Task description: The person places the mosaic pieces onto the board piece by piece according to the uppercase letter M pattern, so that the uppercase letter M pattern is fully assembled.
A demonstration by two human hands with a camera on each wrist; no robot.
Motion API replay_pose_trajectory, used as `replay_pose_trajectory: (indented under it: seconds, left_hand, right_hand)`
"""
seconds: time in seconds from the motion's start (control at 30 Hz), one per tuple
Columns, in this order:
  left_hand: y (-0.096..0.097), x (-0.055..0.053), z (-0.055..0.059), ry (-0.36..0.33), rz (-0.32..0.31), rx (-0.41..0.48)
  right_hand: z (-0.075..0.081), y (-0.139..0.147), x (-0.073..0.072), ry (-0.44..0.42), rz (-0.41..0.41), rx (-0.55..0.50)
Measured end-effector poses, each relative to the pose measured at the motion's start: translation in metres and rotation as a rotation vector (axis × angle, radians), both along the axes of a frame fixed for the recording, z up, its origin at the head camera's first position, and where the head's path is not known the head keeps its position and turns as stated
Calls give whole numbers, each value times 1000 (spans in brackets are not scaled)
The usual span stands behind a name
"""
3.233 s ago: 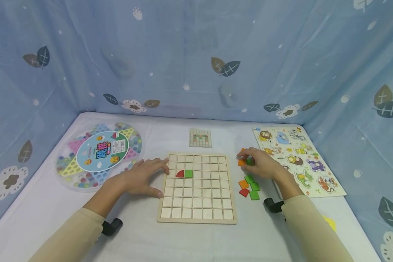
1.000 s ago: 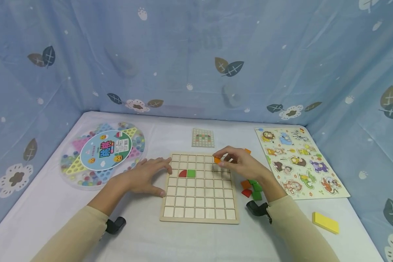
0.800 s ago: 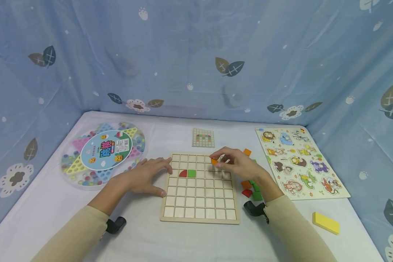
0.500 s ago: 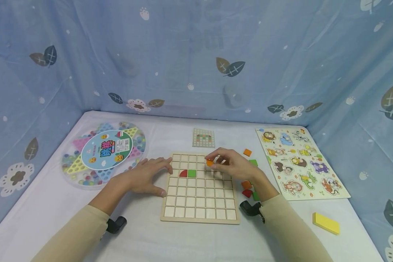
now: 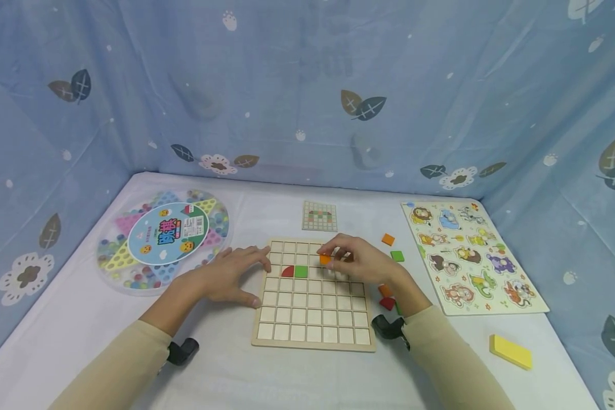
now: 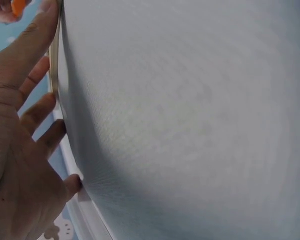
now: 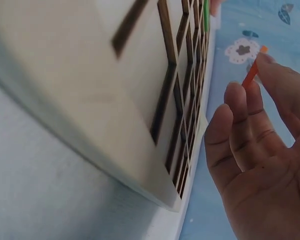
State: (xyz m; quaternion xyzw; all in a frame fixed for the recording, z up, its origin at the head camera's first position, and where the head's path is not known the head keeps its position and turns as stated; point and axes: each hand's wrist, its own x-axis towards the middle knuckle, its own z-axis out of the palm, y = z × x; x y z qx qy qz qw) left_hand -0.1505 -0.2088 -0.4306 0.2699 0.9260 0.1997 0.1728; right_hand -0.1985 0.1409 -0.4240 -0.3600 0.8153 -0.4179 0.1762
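A wooden grid board [image 5: 297,345] lies mid-table, with a red quarter-circle tile [image 5: 288,271] and a green square tile [image 5: 300,271] side by side in its third row. My right hand [image 5: 361,259] pinches an orange square tile [image 5: 325,259] between thumb and fingers over the upper middle cells; the right wrist view has that tile [image 7: 252,72] edge-on, apart from the board. My left hand [image 5: 230,277] rests at the board's left edge, fingers spread, thumb and fingertips touching the rim. In the left wrist view the left hand [image 6: 27,150] holds nothing.
Right of the board lie loose tiles: an orange one [image 5: 388,239], a green one [image 5: 397,256], and a partly hidden cluster with a red piece [image 5: 387,303]. A pattern card [image 5: 319,216] lies behind. Around are a marble game box [image 5: 166,233], an animal puzzle [image 5: 471,256] and a yellow block [image 5: 510,352].
My right hand picked an orange tile from the loose pieces and carried it left over the board, lately drifting slightly further left. My left hand has stayed at the board's left edge.
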Motion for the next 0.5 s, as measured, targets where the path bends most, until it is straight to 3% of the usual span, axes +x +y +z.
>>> replay_pose_trajectory:
  seconds: [0.5]
  left_hand:
    - [0, 0, 0, 1, -1, 2]
  right_hand:
    - [-1, -16, -2, 22, 49, 58]
